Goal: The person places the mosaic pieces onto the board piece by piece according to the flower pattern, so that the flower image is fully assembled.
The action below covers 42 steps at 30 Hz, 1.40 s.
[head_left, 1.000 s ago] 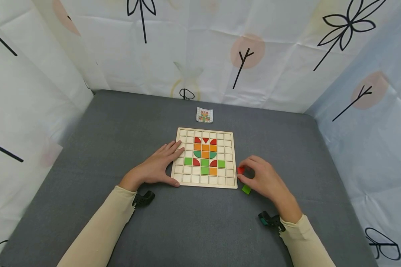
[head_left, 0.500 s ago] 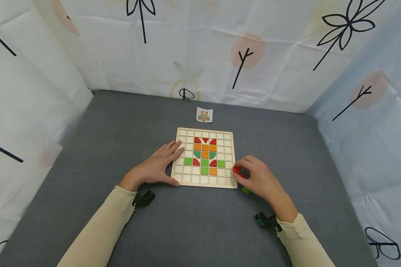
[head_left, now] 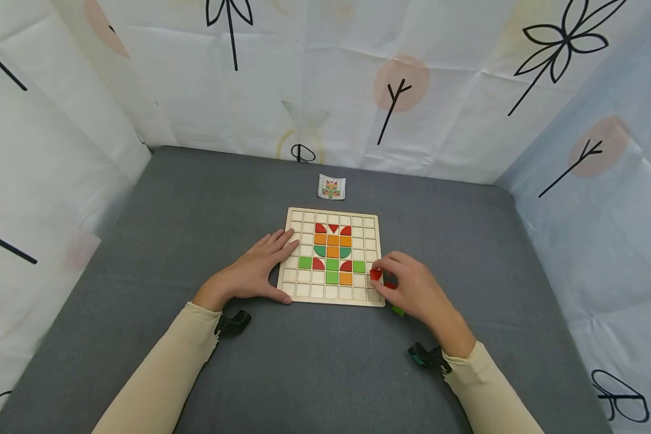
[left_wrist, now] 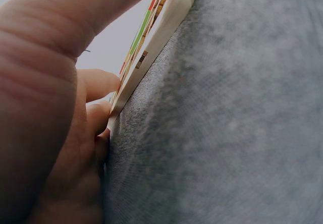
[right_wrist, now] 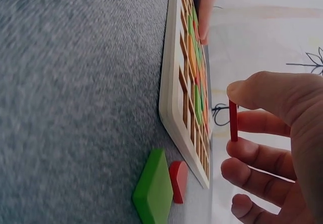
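Note:
A wooden grid board (head_left: 304,290) lies on the grey table, with red, orange and green tiles set in its middle cells. My left hand (head_left: 255,268) rests against the board's left side, fingers spread, fingertips on the rim and thumb at the near corner. Above the board's right edge my right hand (head_left: 415,286) pinches a thin red tile (right_wrist: 233,120) between thumb and fingers. Beside the board's near right corner, a green square tile (right_wrist: 154,188) lies on the cloth with another red tile (right_wrist: 178,181) right by it; the hand partly covers both in the head view.
A small pattern card (head_left: 332,187) lies behind the board on the grey tabletop (head_left: 222,187). White printed fabric (head_left: 331,78) hangs around the back and both sides.
My right hand has moved left with the red tile, from beside the board to over its right edge. The red tile left on the table has come into sight. The left hand has stayed still.

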{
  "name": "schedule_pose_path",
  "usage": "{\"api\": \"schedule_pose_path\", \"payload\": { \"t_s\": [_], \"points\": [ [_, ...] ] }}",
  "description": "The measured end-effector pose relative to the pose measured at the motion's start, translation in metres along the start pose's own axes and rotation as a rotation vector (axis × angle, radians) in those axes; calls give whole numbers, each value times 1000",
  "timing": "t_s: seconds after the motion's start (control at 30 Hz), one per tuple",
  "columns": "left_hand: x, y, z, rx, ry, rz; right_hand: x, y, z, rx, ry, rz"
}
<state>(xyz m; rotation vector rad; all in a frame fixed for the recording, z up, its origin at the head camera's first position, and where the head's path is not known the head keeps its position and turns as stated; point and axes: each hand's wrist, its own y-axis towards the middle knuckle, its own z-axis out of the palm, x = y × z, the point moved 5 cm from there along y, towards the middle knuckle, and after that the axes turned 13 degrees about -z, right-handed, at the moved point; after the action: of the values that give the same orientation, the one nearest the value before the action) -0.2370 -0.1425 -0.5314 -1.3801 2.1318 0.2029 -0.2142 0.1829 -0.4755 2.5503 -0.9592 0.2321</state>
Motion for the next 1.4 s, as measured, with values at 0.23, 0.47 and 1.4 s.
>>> {"api": "schedule_pose_path", "payload": {
  "t_s": [0.23,0.47,1.4],
  "points": [
    [1,1,1,-1,7,4,3,4,5,16,-25,6],
    [0,0,0,4,5,-1,5,8,12,29,-30,-7],
    [-1,-1,-1,2,1,8,12,17,23,77,-63,-80]
  ]
}}
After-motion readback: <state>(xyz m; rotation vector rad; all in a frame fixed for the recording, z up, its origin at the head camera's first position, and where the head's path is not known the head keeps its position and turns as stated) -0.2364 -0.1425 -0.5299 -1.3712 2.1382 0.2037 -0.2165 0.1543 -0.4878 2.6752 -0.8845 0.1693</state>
